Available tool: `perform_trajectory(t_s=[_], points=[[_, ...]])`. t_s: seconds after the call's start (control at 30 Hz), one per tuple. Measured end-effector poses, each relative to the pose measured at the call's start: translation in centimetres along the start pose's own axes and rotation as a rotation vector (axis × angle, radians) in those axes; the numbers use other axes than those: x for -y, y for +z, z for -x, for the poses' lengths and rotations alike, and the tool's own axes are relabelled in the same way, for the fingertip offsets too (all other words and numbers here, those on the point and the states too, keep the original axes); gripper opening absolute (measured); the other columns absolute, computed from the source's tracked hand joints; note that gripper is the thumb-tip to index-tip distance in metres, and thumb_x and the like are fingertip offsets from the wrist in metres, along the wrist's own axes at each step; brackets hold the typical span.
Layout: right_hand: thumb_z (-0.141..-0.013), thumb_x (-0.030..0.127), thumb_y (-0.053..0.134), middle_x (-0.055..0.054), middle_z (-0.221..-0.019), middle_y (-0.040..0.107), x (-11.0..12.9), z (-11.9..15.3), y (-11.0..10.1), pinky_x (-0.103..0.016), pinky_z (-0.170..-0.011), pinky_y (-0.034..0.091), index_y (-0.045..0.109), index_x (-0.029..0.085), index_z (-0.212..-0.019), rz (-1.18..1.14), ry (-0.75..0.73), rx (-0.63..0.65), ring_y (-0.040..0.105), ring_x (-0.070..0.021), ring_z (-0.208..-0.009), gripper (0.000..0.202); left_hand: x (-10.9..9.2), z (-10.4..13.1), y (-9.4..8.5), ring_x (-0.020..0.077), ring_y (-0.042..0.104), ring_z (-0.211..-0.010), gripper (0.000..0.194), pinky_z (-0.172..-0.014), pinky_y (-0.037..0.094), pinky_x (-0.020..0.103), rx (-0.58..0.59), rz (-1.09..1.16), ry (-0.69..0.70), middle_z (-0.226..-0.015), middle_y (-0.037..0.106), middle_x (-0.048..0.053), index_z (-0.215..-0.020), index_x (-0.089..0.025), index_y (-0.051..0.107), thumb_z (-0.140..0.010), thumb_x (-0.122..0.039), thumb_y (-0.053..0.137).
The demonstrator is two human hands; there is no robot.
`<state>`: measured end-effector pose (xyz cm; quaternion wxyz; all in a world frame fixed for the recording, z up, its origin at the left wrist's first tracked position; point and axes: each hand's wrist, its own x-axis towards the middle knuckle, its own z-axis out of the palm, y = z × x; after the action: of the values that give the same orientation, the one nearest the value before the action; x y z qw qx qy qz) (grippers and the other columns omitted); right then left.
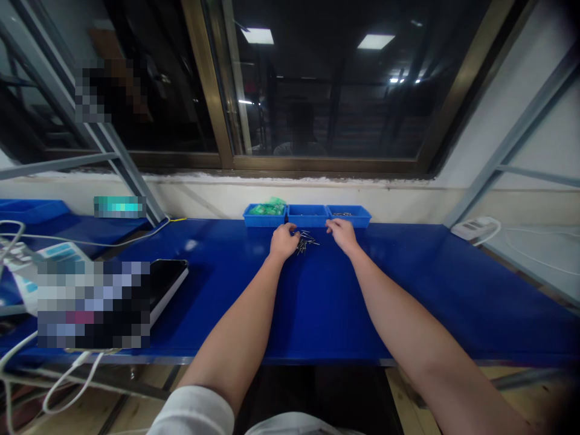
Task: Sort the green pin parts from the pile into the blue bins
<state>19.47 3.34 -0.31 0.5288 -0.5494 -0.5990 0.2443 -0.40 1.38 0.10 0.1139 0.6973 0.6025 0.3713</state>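
A loose pile of thin metal pieces (306,243), perhaps screws or pins, lies on the blue table. My left hand (284,241) rests at the pile's left edge, fingers curved, with a small gap between thumb and forefinger. To the right of the pile, my right hand (343,234) is held with its fingertips drawn together in front of the bins. Anything between those fingertips is too small to make out. Behind the hands stand a blue bin with green packets (267,208), a middle blue bin (309,220) and a right blue bin (357,219) containing small metal pieces.
On the left of the blue table (317,326) lies a dark-screened device (170,281) with white cables. A white power strip (473,228) sits at the right edge. Grey metal posts rise at both sides, and a window (353,90) is behind the bins.
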Motion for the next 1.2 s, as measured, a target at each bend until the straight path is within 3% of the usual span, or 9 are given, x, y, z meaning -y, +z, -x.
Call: perform_trajectory(t_s=[0.13, 0.23, 0.33, 0.47, 0.6, 0.77, 0.9, 1.07, 1.2], points=[[-0.063, 0.030, 0.063, 0.000, -0.060, 0.063, 0.9, 0.9, 0.1, -0.024, -0.056, 0.039, 0.067, 0.018, -0.067, 0.253, -0.074, 0.238, 0.055, -0.0134, -0.058, 0.013, -0.4, 0.5, -0.1, 0.0236, 0.053, -0.111, 0.045, -0.095, 0.039, 0.032, 0.115, -0.106, 0.100, -0.119, 0.058, 0.011, -0.114, -0.018, 0.058, -0.078, -0.045, 0.054], [-0.061, 0.024, 0.065, 0.001, -0.061, 0.063, 1.5, 1.4, 0.2, -0.023, -0.055, 0.038, 0.068, 0.018, -0.067, 0.370, -0.136, 0.408, 0.055, -0.0125, -0.058, 0.008, -1.0, 1.2, -0.3, 0.0293, 0.033, -0.130, 0.073, -0.104, 0.028, 0.041, 0.291, -0.221, 0.146, -0.140, 0.038, 0.014, -0.129, -0.019, 0.047, -0.073, -0.066, 0.046], [-0.065, 0.023, 0.064, 0.000, -0.064, 0.064, 1.6, 1.5, 0.3, -0.023, -0.057, 0.039, 0.068, 0.018, -0.068, 0.441, -0.172, 0.458, 0.056, -0.0128, -0.061, 0.007, -1.6, 1.9, -0.4, 0.0308, 0.014, -0.137, 0.093, -0.108, 0.016, 0.047, 0.438, -0.329, 0.108, -0.149, 0.017, 0.015, -0.139, -0.019, 0.030, -0.068, -0.078, 0.036], [-0.072, 0.022, 0.060, -0.004, -0.072, 0.067, 0.9, 1.2, 0.6, -0.024, -0.061, 0.040, 0.067, 0.018, -0.073, 0.480, -0.185, 0.432, 0.058, -0.0147, -0.066, 0.008, -1.6, 2.2, 0.1, 0.0293, 0.006, -0.138, 0.097, -0.110, 0.010, 0.047, 0.468, -0.371, 0.090, -0.150, 0.008, 0.013, -0.143, -0.019, 0.019, -0.068, -0.079, 0.030], [-0.077, 0.023, 0.054, -0.005, -0.075, 0.067, 0.4, 1.0, 0.9, -0.026, -0.064, 0.041, 0.063, 0.018, -0.077, 0.380, -0.210, 0.363, 0.058, -0.0154, -0.069, 0.010, -1.4, 1.8, 0.5, 0.0288, 0.020, -0.136, 0.084, -0.108, 0.019, 0.042, 0.302, -0.313, 0.159, -0.147, 0.022, 0.016, -0.140, -0.016, 0.026, -0.076, -0.069, 0.036], [-0.075, 0.027, 0.056, -0.003, -0.064, 0.063, 0.9, 1.2, 1.1, -0.025, -0.057, 0.041, 0.059, 0.016, -0.076, 0.019, -0.137, 0.413, 0.056, -0.0130, -0.058, 0.012, -1.8, 1.3, -0.1, 0.0208, 0.053, -0.106, 0.034, -0.093, 0.037, 0.033, 0.157, -0.260, 0.329, -0.110, 0.061, 0.008, -0.107, -0.020, 0.061, -0.089, -0.037, 0.037], [-0.066, 0.030, 0.064, -0.002, -0.062, 0.061, 1.7, 1.5, 1.0, -0.023, -0.052, 0.038, 0.060, 0.015, -0.074, -0.191, -0.030, 0.380, 0.051, -0.0107, -0.053, 0.017, -1.7, 1.0, -0.4, 0.0173, 0.058, -0.092, 0.030, -0.084, 0.041, 0.028, 0.120, -0.246, 0.331, -0.095, 0.065, 0.006, -0.093, -0.022, 0.067, -0.089, -0.031, 0.039], [-0.063, 0.033, 0.065, -0.002, -0.060, 0.061, 1.9, 1.6, 0.6, -0.021, -0.043, 0.029, 0.062, 0.015, -0.069, -0.361, 0.070, 0.414, 0.048, -0.0090, -0.048, 0.019, -1.2, 0.8, -0.1, 0.0168, 0.059, -0.087, 0.026, -0.081, 0.042, 0.027, 0.094, -0.183, 0.345, -0.093, 0.066, 0.004, -0.093, -0.024, 0.068, -0.086, -0.032, 0.045], [-0.063, 0.037, 0.064, -0.001, -0.053, 0.058, 1.6, 1.3, 0.5, -0.021, -0.041, 0.027, 0.061, 0.015, -0.063, -0.408, 0.097, 0.335, 0.046, -0.0088, -0.045, 0.022, -1.2, 0.8, 0.1, 0.0165, 0.059, -0.090, 0.025, -0.083, 0.042, 0.025, 0.054, -0.108, 0.321, -0.097, 0.067, 0.004, -0.102, -0.022, 0.065, -0.082, -0.030, 0.052]])
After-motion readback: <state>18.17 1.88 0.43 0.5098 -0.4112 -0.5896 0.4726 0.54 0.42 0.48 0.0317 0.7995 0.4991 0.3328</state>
